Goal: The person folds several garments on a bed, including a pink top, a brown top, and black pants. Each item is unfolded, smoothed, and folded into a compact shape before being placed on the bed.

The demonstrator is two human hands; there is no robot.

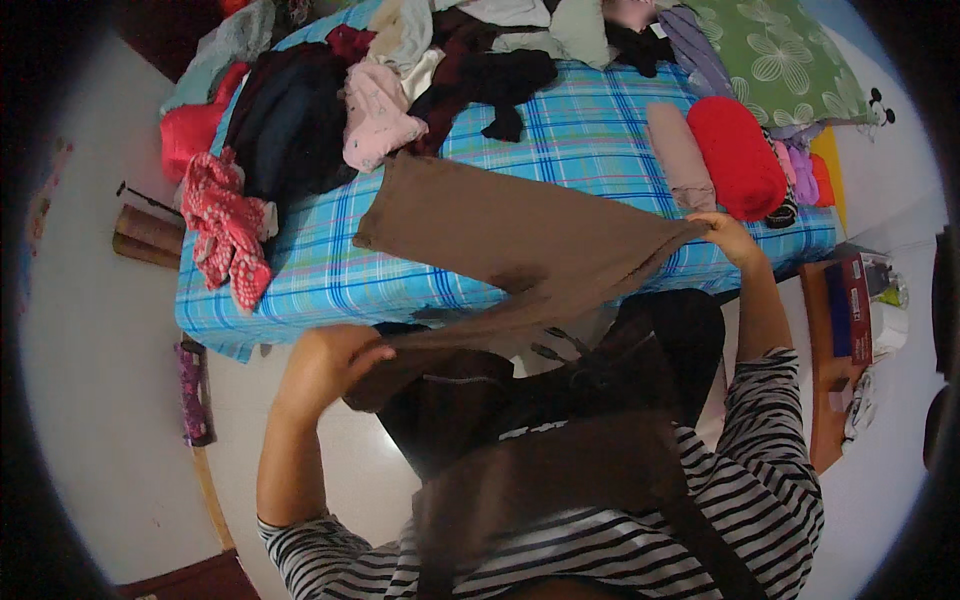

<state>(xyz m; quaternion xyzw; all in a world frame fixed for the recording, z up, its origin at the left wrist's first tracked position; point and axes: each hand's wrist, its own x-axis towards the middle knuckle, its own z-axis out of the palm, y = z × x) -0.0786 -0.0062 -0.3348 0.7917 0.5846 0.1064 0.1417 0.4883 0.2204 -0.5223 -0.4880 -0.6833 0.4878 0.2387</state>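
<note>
A pair of brown trousers (495, 221) stretches between my two hands at the near edge of the bed. One leg lies flat over the blue checked bedsheet (585, 127). The other leg hangs towards my lap. My left hand (330, 364) grips that nearer leg, its fingers partly hidden by the cloth. At the right end, my right hand (726, 234) pinches the waist edge. Just beyond it lie a rolled beige garment (679, 156) and a rolled red garment (736, 157).
A loose heap of dark clothes (300, 127) and a pink garment (379, 116) cover the far left. A red dotted garment (225, 229) hangs at the left edge. Small bright rolls (804, 176) sit near a green pillow (780, 60). A wooden shelf (821, 360) stands right.
</note>
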